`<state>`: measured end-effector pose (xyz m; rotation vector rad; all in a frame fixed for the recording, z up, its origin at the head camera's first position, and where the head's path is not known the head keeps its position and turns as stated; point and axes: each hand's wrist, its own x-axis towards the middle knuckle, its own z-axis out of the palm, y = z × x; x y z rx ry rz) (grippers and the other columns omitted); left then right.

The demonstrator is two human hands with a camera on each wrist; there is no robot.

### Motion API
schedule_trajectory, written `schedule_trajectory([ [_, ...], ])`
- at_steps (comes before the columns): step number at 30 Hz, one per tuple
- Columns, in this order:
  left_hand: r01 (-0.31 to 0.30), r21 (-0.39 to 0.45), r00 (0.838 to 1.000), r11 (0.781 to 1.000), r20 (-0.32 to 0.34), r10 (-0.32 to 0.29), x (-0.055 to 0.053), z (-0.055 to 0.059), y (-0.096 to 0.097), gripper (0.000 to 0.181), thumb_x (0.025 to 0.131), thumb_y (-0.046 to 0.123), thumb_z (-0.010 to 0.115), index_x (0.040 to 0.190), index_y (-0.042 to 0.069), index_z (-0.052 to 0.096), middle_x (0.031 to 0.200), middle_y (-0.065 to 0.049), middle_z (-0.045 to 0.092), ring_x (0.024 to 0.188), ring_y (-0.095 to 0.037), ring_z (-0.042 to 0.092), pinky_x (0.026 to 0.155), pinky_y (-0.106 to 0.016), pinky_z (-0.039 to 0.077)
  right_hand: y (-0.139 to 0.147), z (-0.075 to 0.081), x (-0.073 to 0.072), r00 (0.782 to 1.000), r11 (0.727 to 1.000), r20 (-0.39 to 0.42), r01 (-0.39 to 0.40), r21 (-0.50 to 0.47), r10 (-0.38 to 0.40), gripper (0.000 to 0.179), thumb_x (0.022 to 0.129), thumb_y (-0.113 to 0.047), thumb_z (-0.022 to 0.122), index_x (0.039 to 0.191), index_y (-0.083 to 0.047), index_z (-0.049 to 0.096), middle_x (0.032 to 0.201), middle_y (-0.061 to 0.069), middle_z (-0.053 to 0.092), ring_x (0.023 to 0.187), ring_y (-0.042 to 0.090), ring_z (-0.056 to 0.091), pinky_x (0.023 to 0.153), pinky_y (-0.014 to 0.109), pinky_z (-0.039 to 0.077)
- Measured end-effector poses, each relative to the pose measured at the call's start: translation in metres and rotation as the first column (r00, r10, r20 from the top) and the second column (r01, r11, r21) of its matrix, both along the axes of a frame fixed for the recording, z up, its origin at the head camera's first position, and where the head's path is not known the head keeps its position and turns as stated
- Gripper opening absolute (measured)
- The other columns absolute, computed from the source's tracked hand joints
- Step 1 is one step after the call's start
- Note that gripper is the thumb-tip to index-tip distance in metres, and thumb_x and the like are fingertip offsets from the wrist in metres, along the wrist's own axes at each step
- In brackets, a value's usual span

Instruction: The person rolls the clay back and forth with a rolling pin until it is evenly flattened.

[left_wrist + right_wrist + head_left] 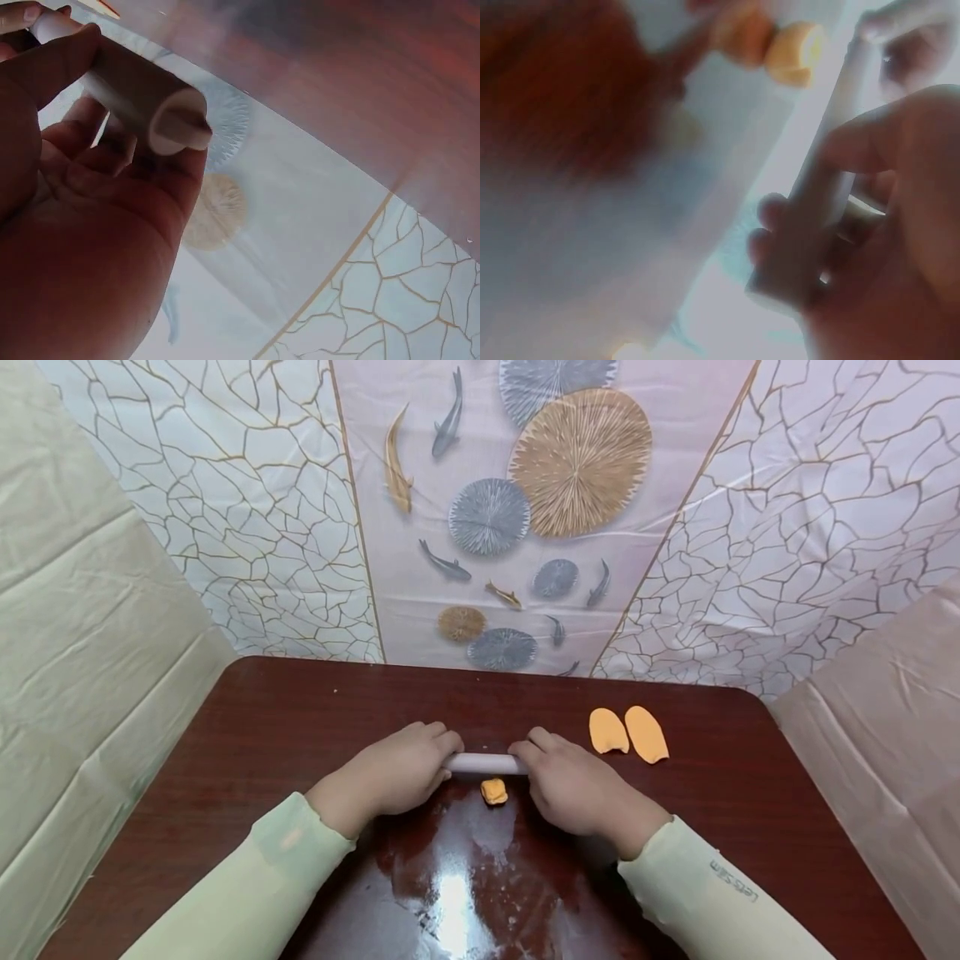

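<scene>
Pale sleeves (225, 885) were seen nearest; a whitish rolling pin (487, 764) was gripped near its two ends by the curled fingers of the left hand (405, 768) and right hand (573, 785). It was held just beyond an orange dough-like lump (493, 791) on the dark red table (750, 843), with two flattened orange pieces (646, 735) seen farther right.

The worktop (315, 710) is dark red-brown and shiny, with rounded far corners. Behind the worktop is a pale, wrinkly sheet (480, 452). Behind the worktop's middle, it shows grey and gold fish (447, 431) and big round shapes (581, 464). Toward both far corners, it is white with gold cracks. Creased cream walls (90, 635) stand left and right of the worktop. Bright white light (453, 902) shines on its near part.
</scene>
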<state>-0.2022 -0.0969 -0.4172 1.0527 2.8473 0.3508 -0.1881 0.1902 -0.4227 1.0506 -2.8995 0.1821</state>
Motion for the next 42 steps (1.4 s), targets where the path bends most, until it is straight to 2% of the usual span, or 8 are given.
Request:
schedule_trajectory([
  [7,0.008,0.033,1.000,0.999,0.003,-0.008,0.016,-0.006,-0.001,0.015,0.114,0.017,0.066,0.127,0.010,0.063,0.113,-0.007,0.062,0.099,-0.027,0.057,0.094,-0.046,0.055,-0.001,-0.001,0.011,1.000,1.000,0.031,0.005,0.006,-0.006,0.034,0.099,-0.010,0.071,0.133,-0.011,0.069,0.112,0.000,0.062,0.095,0.016,0.065,0.085,0.040,0.063],
  [16,-0.001,0.045,1.000,0.999,-0.007,0.002,0.022,-0.020,0.005,0.022,0.117,0.014,0.054,0.137,0.010,0.060,0.119,-0.009,0.063,0.104,-0.030,0.059,0.094,-0.048,0.056,0.001,-0.010,0.013,1.000,1.000,0.010,-0.013,0.026,0.013,0.032,0.102,-0.010,0.071,0.134,-0.009,0.065,0.119,0.003,0.066,0.101,0.020,0.068,0.087,0.042,0.063],
  [20,-0.030,0.008,0.999,1.000,0.033,0.029,0.025,-0.024,0.008,0.035,0.119,0.019,0.049,0.151,0.008,0.058,0.140,-0.012,0.066,0.131,-0.035,0.065,0.110,-0.054,0.055,0.001,-0.012,0.015,0.999,0.999,0.029,-0.014,0.031,0.013,0.035,0.105,-0.010,0.067,0.139,-0.007,0.062,0.131,0.007,0.073,0.114,0.023,0.074,0.097,0.047,0.062],
  [23,-0.067,-0.039,0.994,0.997,0.086,0.070,0.029,-0.023,0.010,0.048,0.120,0.026,0.050,0.165,0.007,0.052,0.165,-0.016,0.057,0.158,-0.039,0.052,0.129,-0.058,0.044,-0.002,-0.014,0.017,1.000,0.999,0.012,-0.021,0.032,0.021,0.034,0.106,-0.010,0.065,0.140,-0.007,0.062,0.137,0.010,0.075,0.127,0.027,0.074,0.108,0.050,0.060],
  [25,-0.088,-0.064,0.990,0.994,0.103,0.094,0.030,-0.024,0.012,0.055,0.121,0.032,0.049,0.170,0.007,0.046,0.176,-0.017,0.047,0.168,-0.039,0.039,0.136,-0.059,0.034,-0.003,-0.016,0.017,1.000,0.999,0.000,-0.027,0.039,0.027,0.035,0.108,-0.012,0.064,0.143,-0.005,0.062,0.143,0.013,0.074,0.137,0.030,0.072,0.117,0.052,0.057],
  [30,-0.112,-0.097,0.986,0.989,0.112,0.123,0.032,-0.030,0.018,0.065,0.121,0.042,0.045,0.176,0.009,0.038,0.186,-0.015,0.031,0.175,-0.038,0.022,0.142,-0.059,0.018,-0.001,-0.022,0.021,0.999,0.996,0.034,-0.005,0.086,0.002,0.051,0.112,-0.019,0.061,0.159,-0.001,0.056,0.166,0.018,0.060,0.157,0.037,0.056,0.130,0.055,0.046],
  [36,-0.122,-0.128,0.985,0.984,0.102,0.135,0.033,-0.031,0.024,0.072,0.119,0.049,0.046,0.179,0.012,0.031,0.188,-0.013,0.025,0.177,-0.037,0.016,0.143,-0.059,0.015,0.002,-0.026,0.024,0.993,0.991,0.111,0.030,0.129,-0.044,0.065,0.114,-0.031,0.059,0.170,-0.003,0.045,0.183,0.017,0.037,0.171,0.040,0.034,0.137,0.059,0.034],
  [42,-0.133,-0.157,0.981,0.979,0.119,0.153,0.032,-0.032,0.026,0.076,0.119,0.055,0.045,0.181,0.015,0.025,0.190,-0.011,0.020,0.178,-0.036,0.012,0.143,-0.059,0.012,-0.001,-0.024,0.024,0.980,0.988,0.187,0.034,0.148,-0.061,0.070,0.116,-0.037,0.056,0.175,-0.005,0.037,0.187,0.017,0.028,0.174,0.041,0.026,0.138,0.061,0.030],
])
